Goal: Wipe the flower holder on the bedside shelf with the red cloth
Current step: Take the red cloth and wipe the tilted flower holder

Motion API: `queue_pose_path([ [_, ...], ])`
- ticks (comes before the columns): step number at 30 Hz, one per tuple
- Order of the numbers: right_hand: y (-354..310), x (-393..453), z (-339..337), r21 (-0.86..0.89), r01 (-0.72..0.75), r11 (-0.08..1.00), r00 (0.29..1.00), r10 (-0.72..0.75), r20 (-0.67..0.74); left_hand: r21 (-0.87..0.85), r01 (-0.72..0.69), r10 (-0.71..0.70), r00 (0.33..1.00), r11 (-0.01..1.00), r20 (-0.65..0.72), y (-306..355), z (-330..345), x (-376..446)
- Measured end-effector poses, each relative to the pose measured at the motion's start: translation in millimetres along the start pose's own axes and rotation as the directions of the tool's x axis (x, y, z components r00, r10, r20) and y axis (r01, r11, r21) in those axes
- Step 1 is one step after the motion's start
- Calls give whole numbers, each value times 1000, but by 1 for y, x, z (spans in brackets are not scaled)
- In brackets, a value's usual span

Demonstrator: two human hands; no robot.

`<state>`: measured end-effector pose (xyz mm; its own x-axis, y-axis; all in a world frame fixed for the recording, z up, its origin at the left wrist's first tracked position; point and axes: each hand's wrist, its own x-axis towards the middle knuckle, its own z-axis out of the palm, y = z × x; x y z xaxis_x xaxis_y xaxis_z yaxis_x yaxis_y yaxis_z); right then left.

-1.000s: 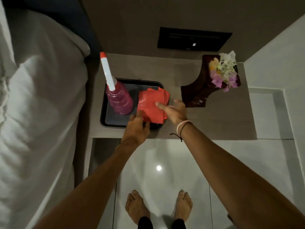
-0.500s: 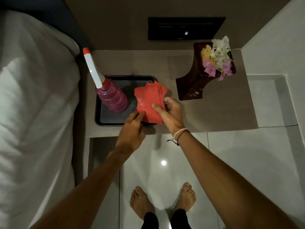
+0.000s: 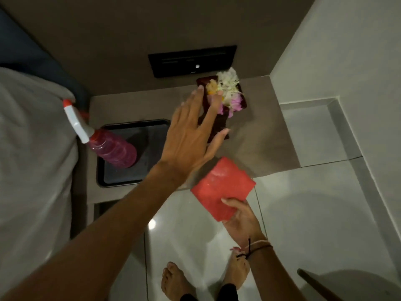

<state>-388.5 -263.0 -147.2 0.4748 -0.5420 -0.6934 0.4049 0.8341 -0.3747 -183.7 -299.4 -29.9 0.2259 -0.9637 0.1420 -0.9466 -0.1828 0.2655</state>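
Observation:
The dark red flower holder (image 3: 219,123) stands at the back right of the grey bedside shelf (image 3: 260,140), with white, yellow and pink flowers (image 3: 229,92) in its top. My left hand (image 3: 191,135) is stretched out over it, fingers spread, hiding much of its body; whether it touches is unclear. My right hand (image 3: 240,220) is lower, off the shelf's front edge, and holds the folded red cloth (image 3: 221,190) by its near corner.
A black tray (image 3: 152,131) sits on the shelf's left half with a pink spray bottle (image 3: 108,148) standing in it. White bedding (image 3: 32,159) lies to the left. A dark wall panel (image 3: 192,60) is behind the shelf. Glossy floor tiles and my bare feet (image 3: 173,281) are below.
The red cloth has come off the tray and now sits in my right hand alone, pulled back toward me. My left hand let go and reached across to the flower holder.

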Motion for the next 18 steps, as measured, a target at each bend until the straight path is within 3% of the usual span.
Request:
queue_pose_path([
  [6, -27, -10, -16, 15, -9, 1000, 999, 8, 45, 283, -154, 112, 981, 947, 161, 2, 12, 71],
  [9, -40, -8, -18, -13, -15, 1000, 999, 16, 44, 310, -181, 103, 962, 933, 251, -5, 18, 86],
  [13, -51, -1, -23, -34, -3, 999, 999, 4, 36, 317, -171, 93, 965, 933, 247, -6, 28, 88],
  [18, -46, -2, -26, -47, 24, 999, 999, -23, 23, 300, -253, 176, 949, 920, 260, -11, 28, 83],
])
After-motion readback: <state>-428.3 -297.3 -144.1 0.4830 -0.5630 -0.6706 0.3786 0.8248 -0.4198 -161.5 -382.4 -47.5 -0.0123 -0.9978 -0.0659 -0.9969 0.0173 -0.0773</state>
